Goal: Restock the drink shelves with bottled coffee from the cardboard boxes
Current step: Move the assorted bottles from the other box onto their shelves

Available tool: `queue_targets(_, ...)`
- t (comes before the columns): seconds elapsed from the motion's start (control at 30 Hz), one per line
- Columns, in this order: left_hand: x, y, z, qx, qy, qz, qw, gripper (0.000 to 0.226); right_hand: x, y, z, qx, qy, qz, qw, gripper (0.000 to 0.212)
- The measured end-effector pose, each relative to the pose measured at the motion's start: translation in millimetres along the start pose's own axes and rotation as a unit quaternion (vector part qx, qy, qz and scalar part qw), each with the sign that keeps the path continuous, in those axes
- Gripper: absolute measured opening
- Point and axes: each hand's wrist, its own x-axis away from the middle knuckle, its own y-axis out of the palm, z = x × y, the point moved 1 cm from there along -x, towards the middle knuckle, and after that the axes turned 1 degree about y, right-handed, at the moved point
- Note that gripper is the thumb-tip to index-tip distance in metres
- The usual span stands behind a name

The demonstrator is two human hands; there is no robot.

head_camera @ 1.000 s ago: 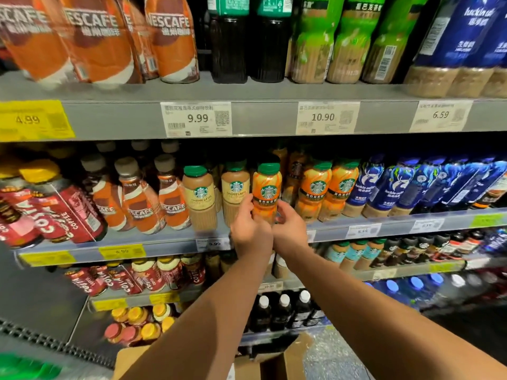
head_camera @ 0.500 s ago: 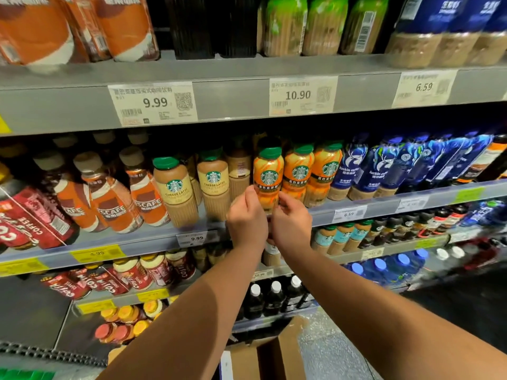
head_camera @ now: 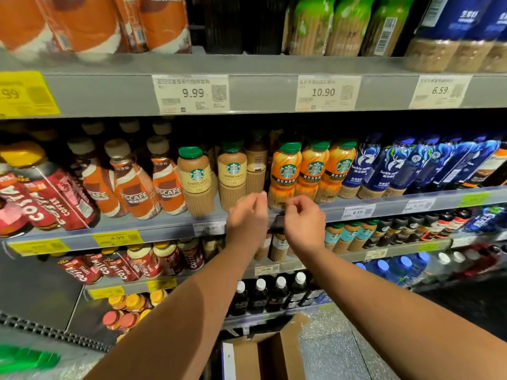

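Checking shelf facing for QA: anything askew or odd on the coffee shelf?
One bottle between the cheese lattes and the orange bottles shows its barcode, not its logo, and sits back from the front row.

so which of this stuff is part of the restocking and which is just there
Job: orange starbucks bottles, cardboard box, middle shelf, left hand, right hand.
Just there: nescafe bottles, costa bottles, blue luckin bottles, water bottles, price tags.
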Motion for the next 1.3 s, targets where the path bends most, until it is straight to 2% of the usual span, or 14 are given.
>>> queue_targets(0.07,4,-25,-14,-0.129,0.054,-0.031,0.99,0.027,8,-2,-8,0.135,-0.075,-0.062,0.986,0.018)
queue_targets(0.13,8,-49,-31,-0.225,0.084,-0.065,0.969,0.025,20,-1,-18,0.293,-0.136,-0.12,0.939,0.019)
queue_targets(0.2,21,-66,-48,-0.303,0.114,-0.087,0.942,0.021,39,4,-25,0.398,-0.15,-0.168,0.89,0.02)
queue_targets(0.3,42,-83,-67,-0.367,0.169,-0.136,0.905,0.02,74,18,-33,0.47,-0.123,-0.221,0.846,0.022)
queue_targets(0.43,67,-96,-89,-0.385,0.154,-0.179,0.892,0.025,114,38,-38,0.48,-0.105,-0.253,0.833,0.028)
queue_targets(0.57,100,-100,-113,-0.426,0.116,-0.2,0.875,0.023,149,53,-24,0.475,-0.095,-0.311,0.818,0.026)
queue_targets(0.67,131,-102,-139,-0.416,0.078,-0.217,0.88,0.021,174,66,-3,0.44,-0.075,-0.348,0.825,0.023)
queue_targets(0.8,162,-105,-181,-0.405,0.026,-0.213,0.889,0.021,217,94,30,0.404,-0.106,-0.394,0.819,0.03)
queue_targets(1.0,193,-112,-286,-0.413,-0.053,-0.249,0.874,0.013,268,156,95,0.399,-0.029,-0.452,0.798,0.027)
queue_targets(1.1,206,-112,-343,-0.405,-0.078,-0.263,0.872,0.023,289,188,123,0.382,0.028,-0.457,0.802,0.029)
queue_targets(1.23,225,-113,-405,-0.366,-0.125,-0.325,0.863,0.02,323,222,155,0.349,0.06,-0.433,0.829,0.025)
queue_targets(1.3,235,-113,-427,-0.331,-0.146,-0.343,0.867,0.021,336,233,168,0.38,0.108,-0.455,0.798,0.023)
